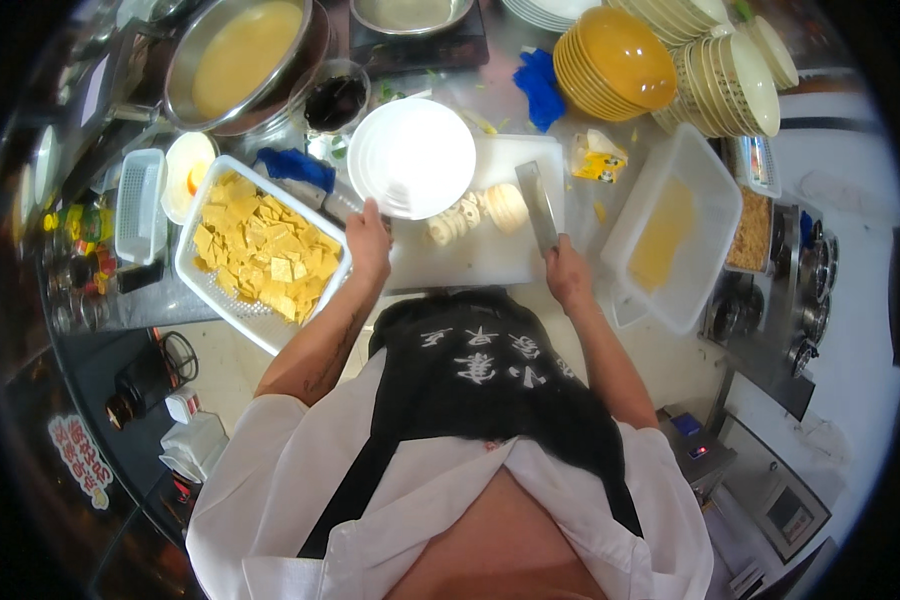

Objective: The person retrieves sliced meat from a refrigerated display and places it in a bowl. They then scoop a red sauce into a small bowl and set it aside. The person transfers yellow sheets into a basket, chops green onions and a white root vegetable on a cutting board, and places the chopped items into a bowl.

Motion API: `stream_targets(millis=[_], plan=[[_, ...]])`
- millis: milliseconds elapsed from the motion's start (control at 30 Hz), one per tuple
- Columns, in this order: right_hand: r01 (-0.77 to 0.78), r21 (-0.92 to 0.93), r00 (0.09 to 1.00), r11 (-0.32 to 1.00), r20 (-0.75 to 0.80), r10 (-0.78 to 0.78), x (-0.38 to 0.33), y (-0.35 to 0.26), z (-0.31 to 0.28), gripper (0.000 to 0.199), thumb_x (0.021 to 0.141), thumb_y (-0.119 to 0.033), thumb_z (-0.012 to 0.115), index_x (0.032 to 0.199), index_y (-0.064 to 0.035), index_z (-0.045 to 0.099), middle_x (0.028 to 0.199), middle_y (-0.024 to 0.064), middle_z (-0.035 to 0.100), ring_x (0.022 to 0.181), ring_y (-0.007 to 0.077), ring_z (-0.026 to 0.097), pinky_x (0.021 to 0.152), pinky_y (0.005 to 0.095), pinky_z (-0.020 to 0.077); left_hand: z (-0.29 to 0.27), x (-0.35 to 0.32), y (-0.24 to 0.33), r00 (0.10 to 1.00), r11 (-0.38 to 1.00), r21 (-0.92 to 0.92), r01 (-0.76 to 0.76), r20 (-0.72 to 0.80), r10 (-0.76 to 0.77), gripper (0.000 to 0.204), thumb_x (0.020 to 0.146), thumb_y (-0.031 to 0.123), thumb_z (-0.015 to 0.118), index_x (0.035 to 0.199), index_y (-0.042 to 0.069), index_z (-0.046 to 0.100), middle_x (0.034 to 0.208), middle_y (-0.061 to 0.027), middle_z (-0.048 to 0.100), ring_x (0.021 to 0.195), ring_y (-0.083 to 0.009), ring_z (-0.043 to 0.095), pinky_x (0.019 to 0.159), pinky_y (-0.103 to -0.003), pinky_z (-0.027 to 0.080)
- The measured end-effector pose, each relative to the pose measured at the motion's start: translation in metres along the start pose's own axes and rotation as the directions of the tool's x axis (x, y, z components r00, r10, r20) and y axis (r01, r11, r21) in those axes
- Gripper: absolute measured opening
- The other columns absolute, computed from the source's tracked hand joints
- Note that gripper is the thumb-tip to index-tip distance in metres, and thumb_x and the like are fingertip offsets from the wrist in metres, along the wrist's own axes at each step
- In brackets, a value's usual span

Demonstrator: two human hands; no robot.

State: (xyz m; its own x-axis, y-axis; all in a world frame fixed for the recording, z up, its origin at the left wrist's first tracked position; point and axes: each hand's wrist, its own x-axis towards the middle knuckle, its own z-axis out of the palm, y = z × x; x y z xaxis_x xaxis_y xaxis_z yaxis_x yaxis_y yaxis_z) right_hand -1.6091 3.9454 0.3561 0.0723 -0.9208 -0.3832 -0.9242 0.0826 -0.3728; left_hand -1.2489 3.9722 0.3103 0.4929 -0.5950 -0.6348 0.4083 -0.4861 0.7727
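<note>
My right hand [568, 274] is closed round the handle of a cleaver [538, 205], whose broad blade points away from me over the right part of a white cutting board [470, 262]. Just left of the blade lie several pale, cream-coloured rounds and slices of food [480, 213]; their kind is unclear. At the lower left rim of a round white bowl [412, 150], my left hand [368, 245] has its fingers closed on the edge. The bowl overlaps the board's far left corner. Some fingertips are hidden.
A white basket of yellow square pieces [265, 250] stands left of my left forearm. Beyond are a metal basin of tan liquid [248, 55], a cup of dark contents [336, 100] and stacked yellow bowls [615, 62]. A translucent tub [675, 230] sits at right; blue cloths [540, 90] lie about.
</note>
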Motion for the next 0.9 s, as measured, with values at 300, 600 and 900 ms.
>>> stream_targets(millis=[300,600,900], plan=[[-0.068,0.257,0.997,0.964,-0.010,0.074,-0.026,0.029,0.014,0.024,0.098,-0.023,0.056,0.111,-0.0035,0.052,0.096,0.0286,0.068,0.094,0.0516,0.063,0.079,0.0587,0.0480,0.133,-0.053,-0.032,0.170,-0.237,0.298,-0.925,0.880,0.444,0.049,0.085,0.001,0.054,0.133,0.007,0.058,0.145,-0.0261,0.049,0.141,-0.0462,0.039,0.116,-0.055,0.032],[0.058,0.271,0.988,0.961,-0.150,-0.017,-0.028,0.044,-0.022,0.020,0.100,-0.021,0.056,0.106,-0.0026,0.052,0.094,0.0264,0.069,0.091,0.0493,0.064,0.074,0.0558,0.0491,0.200,-0.044,-0.018,0.201,-0.298,0.270,-0.916,0.949,0.244,0.026,0.086,0.014,0.060,0.112,0.008,0.064,0.101,-0.0114,0.068,0.098,-0.0313,0.064,0.093,-0.047,0.043],[0.541,0.165,0.791,0.825,0.234,-0.565,-0.022,0.008,-0.041,0.018,0.097,-0.021,0.055,0.109,-0.0073,0.054,0.089,0.0216,0.068,0.081,0.0456,0.065,0.072,0.0558,0.0507,0.021,-0.135,-0.042,0.970,0.827,0.517,-0.221,0.202,0.133,0.053,0.085,0.014,0.073,0.131,0.002,0.050,0.105,-0.0183,0.067,0.094,-0.0250,0.066,0.083,-0.037,0.055]])
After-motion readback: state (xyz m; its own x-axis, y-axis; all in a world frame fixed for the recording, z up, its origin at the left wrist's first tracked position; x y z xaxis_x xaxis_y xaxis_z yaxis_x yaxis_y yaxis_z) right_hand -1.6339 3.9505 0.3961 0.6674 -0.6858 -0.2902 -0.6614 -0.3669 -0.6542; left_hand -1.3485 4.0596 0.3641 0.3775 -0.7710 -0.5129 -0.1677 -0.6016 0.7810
